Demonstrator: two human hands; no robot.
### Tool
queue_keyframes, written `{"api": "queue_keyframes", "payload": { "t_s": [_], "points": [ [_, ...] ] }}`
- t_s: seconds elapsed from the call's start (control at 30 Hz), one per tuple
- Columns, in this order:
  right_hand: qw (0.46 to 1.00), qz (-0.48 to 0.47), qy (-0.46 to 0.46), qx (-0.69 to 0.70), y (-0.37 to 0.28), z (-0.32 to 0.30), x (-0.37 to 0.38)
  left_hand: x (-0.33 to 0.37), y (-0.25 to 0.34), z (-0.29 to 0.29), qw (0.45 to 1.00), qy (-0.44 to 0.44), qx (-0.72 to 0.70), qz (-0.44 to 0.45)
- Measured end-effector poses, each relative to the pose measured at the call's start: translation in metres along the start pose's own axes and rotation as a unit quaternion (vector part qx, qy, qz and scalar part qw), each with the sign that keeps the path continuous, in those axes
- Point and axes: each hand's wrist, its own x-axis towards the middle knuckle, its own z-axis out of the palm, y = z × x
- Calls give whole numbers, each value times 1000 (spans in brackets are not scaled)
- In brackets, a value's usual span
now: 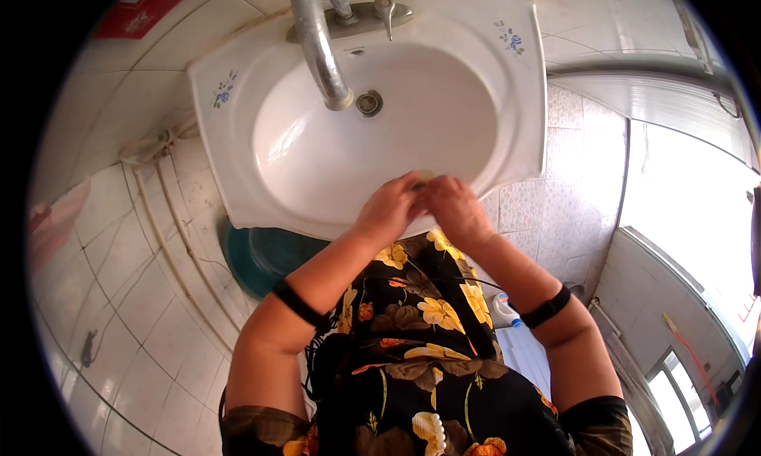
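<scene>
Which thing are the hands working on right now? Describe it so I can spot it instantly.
Start at the white basin under the metal tap. At its near rim, the left hand and right hand meet around a small yellowish object, the only non-white thing in the bowl besides the drain.

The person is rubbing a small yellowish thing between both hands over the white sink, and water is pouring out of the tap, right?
Not quite. No water is coming out of the tap; the head view shows it dry. The rest holds: both hands, left hand and right hand, meet on a small yellowish thing over the white sink.
</scene>
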Motion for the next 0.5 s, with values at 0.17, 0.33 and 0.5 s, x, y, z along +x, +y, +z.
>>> {"api": "queue_keyframes", "payload": {
  "t_s": [0.17,0.33,0.5],
  "points": [
    [997,26,-12,77,-33,1,3,-34,-14,1,999,31,26,-22],
    [994,18,73,-73,48,-49,2,62,23,30,994,103,-43,14],
    [991,12,100,-89,49,-57,11,70,27,31,990,105,-75,-49]
  ]
}}
